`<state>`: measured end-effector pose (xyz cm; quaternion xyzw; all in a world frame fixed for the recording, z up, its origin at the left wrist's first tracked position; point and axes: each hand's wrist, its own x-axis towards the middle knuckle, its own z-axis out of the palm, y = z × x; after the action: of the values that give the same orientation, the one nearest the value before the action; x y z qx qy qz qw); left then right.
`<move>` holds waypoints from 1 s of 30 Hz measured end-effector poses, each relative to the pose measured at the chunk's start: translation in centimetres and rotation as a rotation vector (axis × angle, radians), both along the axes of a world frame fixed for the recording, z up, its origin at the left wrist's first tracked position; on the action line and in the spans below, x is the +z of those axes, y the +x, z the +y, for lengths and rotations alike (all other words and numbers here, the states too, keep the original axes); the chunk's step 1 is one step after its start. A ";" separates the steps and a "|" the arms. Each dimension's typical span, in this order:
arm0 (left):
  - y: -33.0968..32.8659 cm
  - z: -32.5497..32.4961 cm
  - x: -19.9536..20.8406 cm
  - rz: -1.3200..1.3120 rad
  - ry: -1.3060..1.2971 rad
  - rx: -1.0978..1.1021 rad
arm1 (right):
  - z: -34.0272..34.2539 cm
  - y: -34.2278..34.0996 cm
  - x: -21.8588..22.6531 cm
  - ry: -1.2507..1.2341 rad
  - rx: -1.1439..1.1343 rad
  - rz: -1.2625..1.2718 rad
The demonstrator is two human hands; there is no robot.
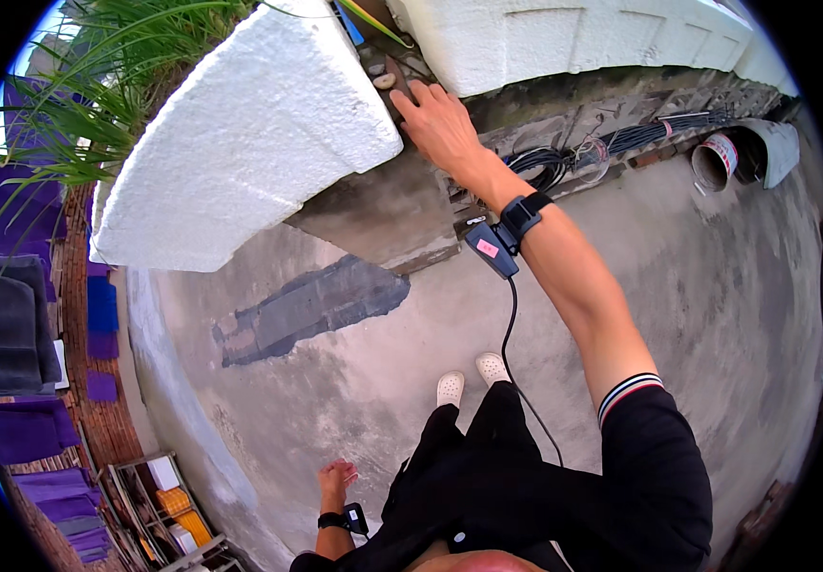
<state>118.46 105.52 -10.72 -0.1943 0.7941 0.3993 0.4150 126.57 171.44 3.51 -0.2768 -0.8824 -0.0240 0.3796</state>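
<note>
**At 12 o'clock, the right hand (pixel 442 126) beside a pale pebble (pixel 385 81)**

From my remote seat I see the right arm stretched up to a narrow gap at 12 o'clock. The gap lies between 2 bulky white pieces: the left foam box (pixel 259 143), toward 10 to 11 o'clock, and the right foam box (pixel 574 38), toward 1 o'clock. The pebble lies in that gap, with a pointed brown piece (pixel 394 71) just beside it, both right by the fingertips. I read the fingers as bent and slightly spread, with the back of the hand toward me; I cannot tell whether they grip anything.

At 7 o'clock I have the left hand (pixel 337 473) hanging low, well away from the boxes. Its fingers look loosely curled and partly open, and I make out nothing in their hold.

A black device (pixel 493 250) is strapped at the right wrist, its cord trailing toward 5 o'clock. Near 6 o'clock, 2 pale shoes (pixel 450 389) stand on the concrete floor (pixel 717 315).

Toward 10 o'clock I get long green grass (pixel 144 86) along the left box. Between 1 and 2 o'clock lie coiled black cables (pixel 540 167), and at 2 o'clock a bucket (pixel 714 164) rests on its side.
</note>
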 end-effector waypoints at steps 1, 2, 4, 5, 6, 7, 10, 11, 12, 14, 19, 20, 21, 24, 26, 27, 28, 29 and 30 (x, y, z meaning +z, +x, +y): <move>1.2 -0.2 0.1 -0.014 -0.011 0.031 | 0.4 -0.3 -0.1 0.009 0.014 -0.066; 2.3 -0.2 0.3 -0.030 -0.022 0.060 | 0.6 -0.4 -0.4 0.025 0.032 -0.106; 3.6 0.1 0.6 -0.027 -0.033 0.075 | 1.0 -0.5 -0.5 0.062 0.077 -0.148; 3.7 0.0 0.1 -0.023 -0.030 0.078 | 1.2 -0.3 -0.7 0.069 0.097 -0.136; 3.9 0.5 0.1 -0.014 -0.014 0.078 | 1.3 -0.1 -0.7 0.078 0.118 -0.125; 4.2 1.2 0.2 -0.008 0.001 0.076 | 1.5 0.3 -0.7 0.071 0.136 -0.094; 3.8 4.4 0.3 0.032 0.071 0.032 | 2.5 2.0 -0.1 0.069 0.134 0.034; 3.4 5.2 0.3 0.044 0.085 0.000 | 2.8 2.5 0.1 0.070 0.126 0.081; 3.1 6.3 0.1 0.055 0.104 -0.038 | 3.1 3.5 0.7 0.077 0.096 0.107; 3.2 7.6 0.2 0.066 0.115 -0.060 | 2.6 4.6 1.2 0.072 0.059 0.154; 3.8 8.6 1.6 0.069 0.136 -0.005 | -5.2 10.9 0.8 -0.284 0.029 0.493; 3.9 8.9 1.9 0.076 0.134 -0.016 | -6.7 13.0 -0.2 -0.446 0.004 0.557; 4.1 9.2 2.3 0.092 0.128 -0.020 | -8.5 15.2 -1.6 -0.652 -0.021 0.623; 3.3 8.4 1.5 0.072 0.127 -0.024 | -13.5 21.2 -6.6 -1.280 -0.149 0.732; 3.3 5.8 -0.1 0.050 0.139 0.014 | -17.4 23.4 -10.0 -1.685 -0.187 0.741; 3.7 4.2 -1.1 0.048 0.140 0.053 | -19.2 23.9 -12.0 -1.871 -0.213 0.725; 3.7 3.1 -1.8 0.044 0.151 0.085 | -21.1 24.1 -13.9 -2.089 -0.191 0.688; 3.7 2.2 -2.0 0.041 0.154 0.118 | -22.8 23.8 -15.4 -2.284 -0.177 0.644; 3.8 1.1 -2.2 0.036 0.158 0.150 | -24.3 22.9 -16.2 -2.411 -0.136 0.551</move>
<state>122.30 106.62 -12.91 -0.2129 0.7507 0.4940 0.3835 149.51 147.13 -12.68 -0.4903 -0.2159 0.8427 0.0535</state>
